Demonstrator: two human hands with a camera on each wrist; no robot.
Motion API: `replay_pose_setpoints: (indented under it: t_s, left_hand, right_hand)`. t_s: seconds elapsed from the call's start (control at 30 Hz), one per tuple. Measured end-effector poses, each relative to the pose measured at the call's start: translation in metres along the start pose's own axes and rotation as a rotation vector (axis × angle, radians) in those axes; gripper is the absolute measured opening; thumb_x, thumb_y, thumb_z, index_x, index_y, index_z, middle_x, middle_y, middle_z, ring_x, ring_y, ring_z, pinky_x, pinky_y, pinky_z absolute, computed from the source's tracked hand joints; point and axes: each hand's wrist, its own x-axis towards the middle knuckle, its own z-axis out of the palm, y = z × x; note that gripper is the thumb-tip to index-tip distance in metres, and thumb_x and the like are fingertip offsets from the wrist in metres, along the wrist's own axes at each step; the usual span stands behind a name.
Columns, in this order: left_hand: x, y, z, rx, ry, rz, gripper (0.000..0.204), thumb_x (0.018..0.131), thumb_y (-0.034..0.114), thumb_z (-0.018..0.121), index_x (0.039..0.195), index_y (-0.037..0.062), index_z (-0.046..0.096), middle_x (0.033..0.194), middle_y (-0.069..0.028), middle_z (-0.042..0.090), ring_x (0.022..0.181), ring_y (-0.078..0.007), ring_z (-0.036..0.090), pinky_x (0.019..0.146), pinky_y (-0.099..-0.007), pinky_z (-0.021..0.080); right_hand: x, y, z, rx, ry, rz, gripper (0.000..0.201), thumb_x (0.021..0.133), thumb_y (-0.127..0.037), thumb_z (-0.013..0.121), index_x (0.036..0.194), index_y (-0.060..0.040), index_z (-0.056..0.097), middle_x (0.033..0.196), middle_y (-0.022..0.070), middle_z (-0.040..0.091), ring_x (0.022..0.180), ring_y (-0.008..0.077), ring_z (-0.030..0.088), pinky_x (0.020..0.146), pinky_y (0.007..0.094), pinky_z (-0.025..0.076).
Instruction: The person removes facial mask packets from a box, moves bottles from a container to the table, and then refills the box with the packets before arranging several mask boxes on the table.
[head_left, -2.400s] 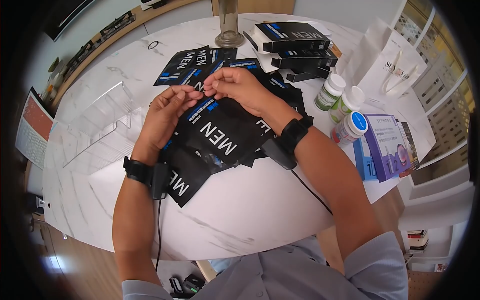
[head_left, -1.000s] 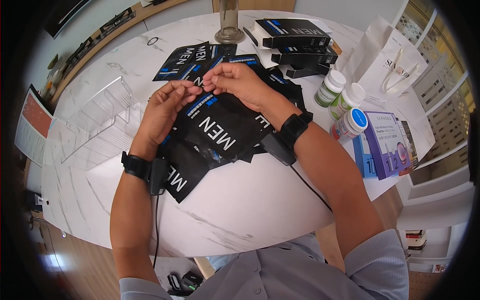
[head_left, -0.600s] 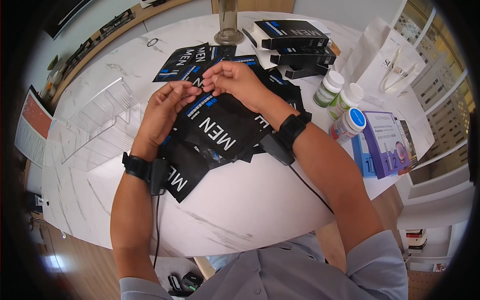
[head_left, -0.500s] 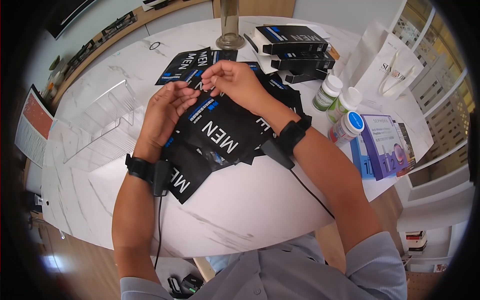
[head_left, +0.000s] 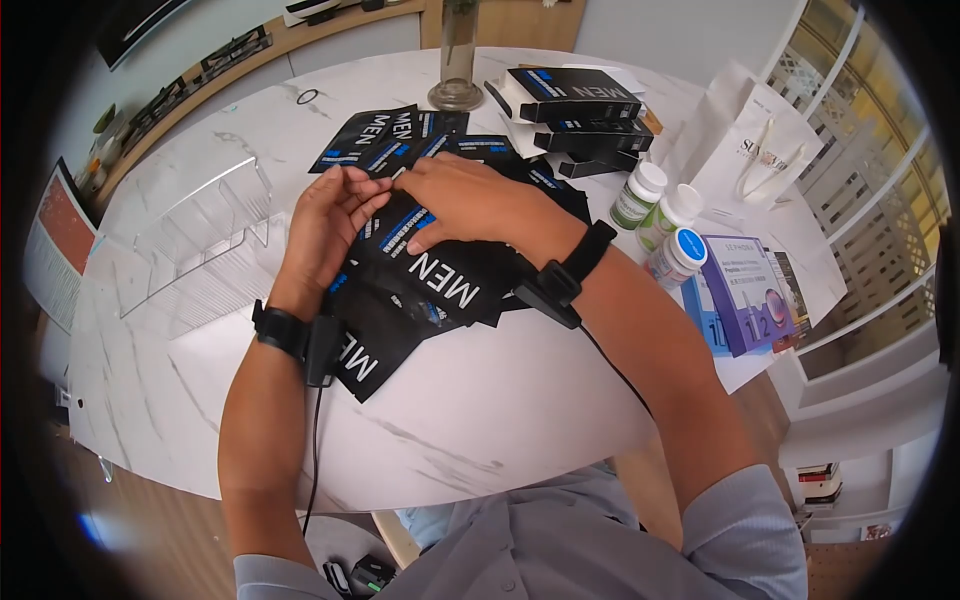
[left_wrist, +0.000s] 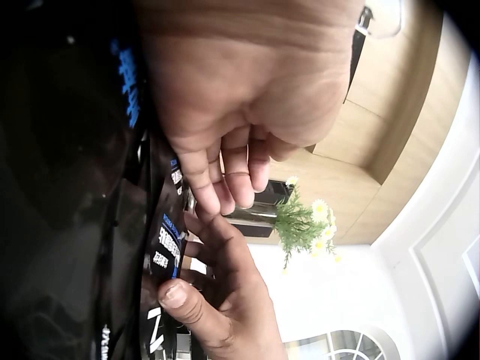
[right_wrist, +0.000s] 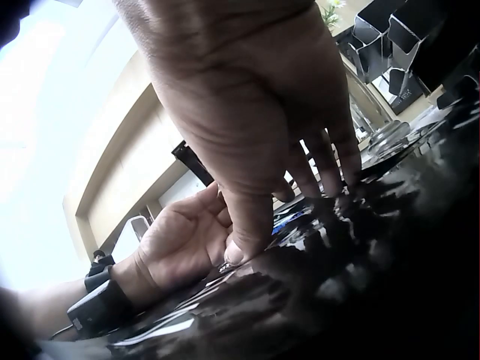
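Head | right hand [head_left: 465, 205] partly hides packets [head_left: 425, 295] | vase [head_left: 456, 66] behind | bottles [head_left: 669, 214] near bag [head_left: 738, 148]

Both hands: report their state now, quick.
Left hand: open, fingers loosely bent, nothing visibly held.
Right hand: open, fingers extended down at the packets, not gripping.

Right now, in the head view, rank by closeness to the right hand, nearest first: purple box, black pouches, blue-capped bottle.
1. Black pouches: beneath the right hand.
2. Blue-capped bottle: to its right.
3. Purple box: farther right.
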Motion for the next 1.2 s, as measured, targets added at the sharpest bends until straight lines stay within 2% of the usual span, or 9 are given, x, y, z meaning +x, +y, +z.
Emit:
replay_pose_setpoints:
  t_s: [0.2,0.4,0.5,0.6,0.73,0.77,0.93,1.07,1.2]
  left_hand:
    - [-0.001,-0.001,0.003,0.072,-0.002,-0.017,0.031,0.108,0.028,0.055,0.118,-0.0004,0.062,0.113,-0.0134,0.068,0.119,-0.0262,0.065,0.107,-0.0378,0.051]
    - [-0.004,-0.005,0.013,0.329,0.027,0.014,0.034,0.1,0.011,0.067,0.131,-0.0006,0.058,0.118,-0.0096,0.067,0.115,-0.0187,0.065,0.105,-0.0303,0.049]
    - [-0.003,-0.006,0.016,0.495,-0.052,0.017,0.042,0.094,0.002,0.07,0.135,-0.0007,0.057,0.114,-0.0066,0.067,0.113,-0.0159,0.064,0.102,-0.0279,0.049]
    - [-0.007,-0.007,0.015,0.535,-0.064,-0.012,0.044,0.092,-0.001,0.07,0.134,0.0004,0.058,0.111,-0.0039,0.067,0.113,-0.0144,0.064,0.1,-0.0252,0.049]
    - [-0.007,-0.002,0.02,0.587,-0.032,-0.027,0.04,0.094,0.008,0.073,0.132,0.0023,0.061,0.111,-0.0041,0.07,0.113,-0.0135,0.064,0.1,-0.0249,0.047]
    - [-0.006,-0.003,0.019,0.601,-0.024,-0.032,0.04,0.095,0.011,0.073,0.132,0.0026,0.061,0.112,-0.0045,0.07,0.113,-0.0135,0.064,0.1,-0.0254,0.047]
    - [-0.004,-0.006,0.014,0.578,-0.045,-0.016,0.041,0.097,0.021,0.073,0.131,0.0013,0.062,0.113,-0.0075,0.072,0.114,-0.0147,0.065,0.102,-0.0273,0.046]
    - [-0.004,-0.005,0.015,0.561,-0.058,-0.008,0.042,0.097,0.022,0.073,0.13,-0.002,0.061,0.117,-0.0093,0.071,0.116,-0.0173,0.066,0.105,-0.0293,0.047]
    - [-0.003,-0.006,0.012,0.565,-0.068,-0.005,0.039,0.098,0.019,0.071,0.129,-0.0027,0.061,0.119,-0.0097,0.071,0.115,-0.0176,0.067,0.105,-0.0295,0.048]
  right_hand:
    - [0.008,0.005,0.002,0.125,0.024,0.043,0.057,0.075,-0.023,0.088,0.123,-0.0038,0.065,0.122,0.0158,0.063,0.115,0.0354,0.062,0.097,0.043,0.051]
    - [0.005,0.014,0.01,0.457,0.291,0.069,0.043,0.077,-0.009,0.084,0.115,-0.0058,0.066,0.107,0.0156,0.068,0.105,0.0349,0.067,0.092,0.0428,0.054]
    - [-0.008,0.0,0.001,0.1,0.334,-0.071,0.034,0.081,-0.012,0.08,0.112,-0.0067,0.066,0.104,0.0142,0.07,0.102,0.0349,0.068,0.088,0.045,0.054]
    - [-0.032,-0.001,-0.043,-0.183,0.326,-0.029,0.024,0.088,-0.016,0.073,0.109,-0.0075,0.066,0.105,0.0114,0.071,0.104,0.0337,0.068,0.087,0.0457,0.054]
    - [-0.082,0.034,-0.12,-0.593,0.199,0.222,0.021,0.091,-0.029,0.071,0.098,-0.0092,0.067,0.087,0.0116,0.072,0.09,0.0354,0.069,0.076,0.0479,0.054]
    - [-0.093,0.028,-0.139,-0.634,0.036,0.419,0.027,0.09,-0.032,0.073,0.102,-0.0082,0.068,0.091,0.0122,0.074,0.092,0.0347,0.07,0.077,0.0464,0.055]
    - [-0.153,0.086,-0.156,-0.541,-0.149,0.533,0.039,0.091,-0.038,0.073,0.118,-0.0111,0.068,0.098,0.0126,0.075,0.096,0.0327,0.072,0.082,0.043,0.055]
    - [-0.174,0.089,-0.154,-0.411,-0.282,0.707,0.044,0.092,-0.041,0.073,0.125,-0.0112,0.066,0.102,0.0132,0.075,0.097,0.0321,0.072,0.085,0.0415,0.055]
    - [-0.183,0.092,-0.153,-0.329,-0.268,0.67,0.047,0.091,-0.041,0.074,0.123,-0.0079,0.066,0.105,0.0148,0.074,0.098,0.032,0.071,0.086,0.041,0.055]
